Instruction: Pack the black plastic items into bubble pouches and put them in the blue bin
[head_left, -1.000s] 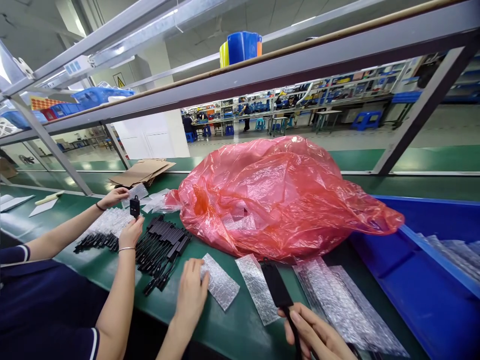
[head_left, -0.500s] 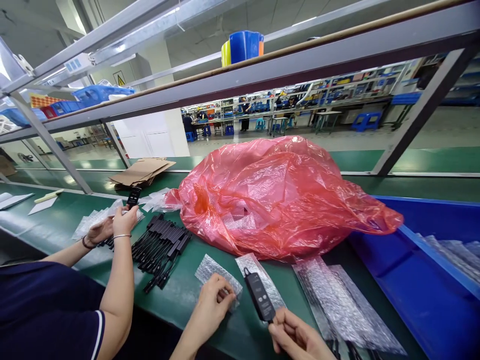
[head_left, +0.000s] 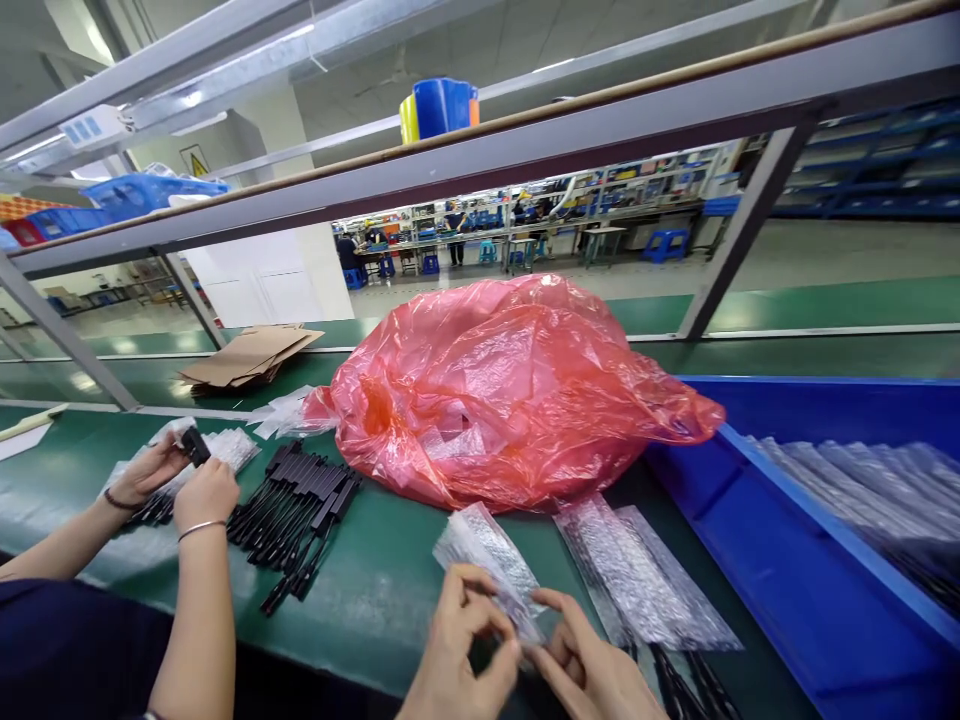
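My left hand (head_left: 457,650) and my right hand (head_left: 592,670) meet at the bottom centre, both gripping the near end of a clear bubble-wrap bag (head_left: 487,560) that lies lengthways away from me. The black device held a moment ago is hidden; I cannot tell whether it sits inside the bag. More bubble-wrap bags (head_left: 637,575) lie flat just right of my hands. A pile of black devices (head_left: 300,500) rests on the green table (head_left: 375,600) to the left.
A co-worker's hands (head_left: 180,480) at the left hold a black device over bubble wrap. A big red plastic bag (head_left: 502,390) fills the table's middle. A blue bin (head_left: 825,540) with wrapped items stands right. Flattened cardboard (head_left: 247,355) lies behind; metal shelf rails run overhead.
My right hand brought the black device toward the bag my left hand had lifted; both hands now close on the bag and the device is out of sight. The view shifted right.
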